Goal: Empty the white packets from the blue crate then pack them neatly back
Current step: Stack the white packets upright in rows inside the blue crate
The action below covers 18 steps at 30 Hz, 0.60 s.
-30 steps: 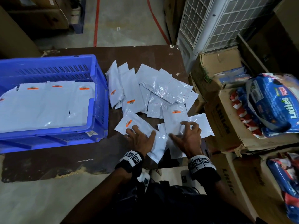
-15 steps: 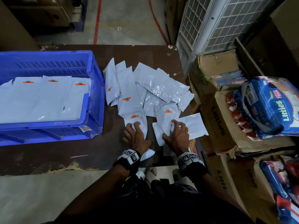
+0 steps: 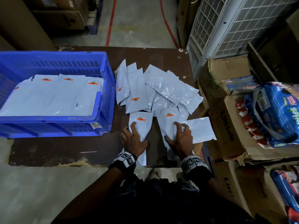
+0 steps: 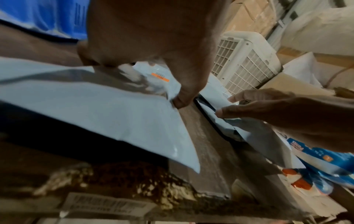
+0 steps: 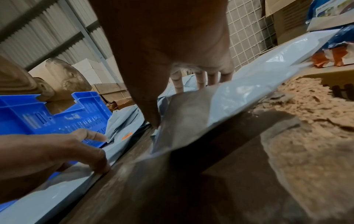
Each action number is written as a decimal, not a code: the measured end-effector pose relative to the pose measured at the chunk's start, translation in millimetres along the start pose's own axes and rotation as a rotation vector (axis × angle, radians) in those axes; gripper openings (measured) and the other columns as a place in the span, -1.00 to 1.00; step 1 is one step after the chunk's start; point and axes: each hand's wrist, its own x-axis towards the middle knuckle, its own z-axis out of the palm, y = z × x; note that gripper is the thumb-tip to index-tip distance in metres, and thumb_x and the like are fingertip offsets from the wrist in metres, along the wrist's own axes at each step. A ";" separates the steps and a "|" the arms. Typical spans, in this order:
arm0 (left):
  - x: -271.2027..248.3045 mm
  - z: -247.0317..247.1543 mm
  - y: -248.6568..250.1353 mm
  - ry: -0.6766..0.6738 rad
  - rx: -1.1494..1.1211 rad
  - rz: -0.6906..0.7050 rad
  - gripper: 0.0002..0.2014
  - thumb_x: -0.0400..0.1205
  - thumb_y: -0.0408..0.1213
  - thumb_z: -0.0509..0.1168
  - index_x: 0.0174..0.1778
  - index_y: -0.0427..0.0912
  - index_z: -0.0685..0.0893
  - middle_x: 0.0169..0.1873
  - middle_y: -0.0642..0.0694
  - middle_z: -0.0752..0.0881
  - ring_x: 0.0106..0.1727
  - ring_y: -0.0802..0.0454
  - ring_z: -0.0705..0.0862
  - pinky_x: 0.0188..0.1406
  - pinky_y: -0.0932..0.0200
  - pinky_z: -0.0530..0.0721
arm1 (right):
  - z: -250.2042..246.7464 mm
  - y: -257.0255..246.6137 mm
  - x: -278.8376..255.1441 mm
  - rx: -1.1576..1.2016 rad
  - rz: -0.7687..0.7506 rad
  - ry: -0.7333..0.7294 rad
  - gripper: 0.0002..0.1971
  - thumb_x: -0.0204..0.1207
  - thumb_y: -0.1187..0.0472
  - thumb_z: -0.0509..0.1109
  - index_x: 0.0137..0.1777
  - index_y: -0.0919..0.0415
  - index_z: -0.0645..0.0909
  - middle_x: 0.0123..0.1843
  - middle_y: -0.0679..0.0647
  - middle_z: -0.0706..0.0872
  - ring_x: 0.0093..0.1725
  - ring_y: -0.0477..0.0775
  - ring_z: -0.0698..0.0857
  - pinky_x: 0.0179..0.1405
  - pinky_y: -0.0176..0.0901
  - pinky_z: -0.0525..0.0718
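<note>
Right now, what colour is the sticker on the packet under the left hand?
Orange. The sticker on the packet shows best in the head view.
</note>
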 end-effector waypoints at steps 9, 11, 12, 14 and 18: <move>-1.7 -19.5 -9.9 0.053 -0.168 0.202 -0.28 0.28 -0.06 0.44 0.42 -0.11 0.53 0.16 -0.25 0.41 -0.11 -0.11 0.52 -0.09 0.20 0.46 | -16.4 -5.4 2.8 0.206 -0.028 0.000 -0.32 0.40 -0.01 0.56 0.51 0.04 0.46 0.51 0.11 0.41 0.26 0.22 0.64 0.10 0.03 0.68; -3.0 -30.1 -4.4 0.050 -0.260 0.229 -0.35 0.34 -0.22 0.49 0.39 -0.12 0.54 0.19 -0.17 0.33 -0.08 -0.03 0.47 -0.06 0.19 0.48 | -25.5 -10.4 1.3 0.261 -0.043 0.048 -0.35 0.38 0.00 0.58 0.48 0.04 0.49 0.45 0.08 0.48 0.20 0.17 0.66 0.10 0.02 0.70; -3.2 -35.0 -2.2 0.036 -0.309 0.249 -0.38 0.35 -0.28 0.48 0.37 -0.11 0.54 0.20 -0.12 0.28 -0.02 -0.01 0.47 0.02 0.18 0.50 | -30.4 -13.5 0.6 0.288 -0.051 0.074 -0.36 0.39 0.01 0.58 0.47 0.04 0.50 0.42 0.08 0.52 0.17 0.15 0.66 0.08 0.03 0.71; -2.4 -43.7 -1.8 0.024 -0.372 0.293 -0.42 0.36 -0.32 0.46 0.34 -0.10 0.56 0.21 -0.06 0.25 0.12 0.03 0.47 0.17 0.27 0.47 | -40.4 -20.2 -0.4 0.354 -0.072 0.135 -0.39 0.40 0.04 0.59 0.44 0.08 0.52 0.37 0.11 0.58 0.21 0.15 0.65 0.10 -0.01 0.68; -6.2 -70.8 0.5 0.014 -0.442 0.369 -0.46 0.35 -0.26 0.43 0.30 -0.08 0.62 0.22 -0.03 0.31 0.22 0.18 0.46 0.19 0.68 0.25 | -58.7 -34.5 1.9 0.426 -0.095 0.208 -0.39 0.38 -0.01 0.56 0.42 0.14 0.56 0.35 0.13 0.63 0.34 0.14 0.61 0.29 -0.04 0.59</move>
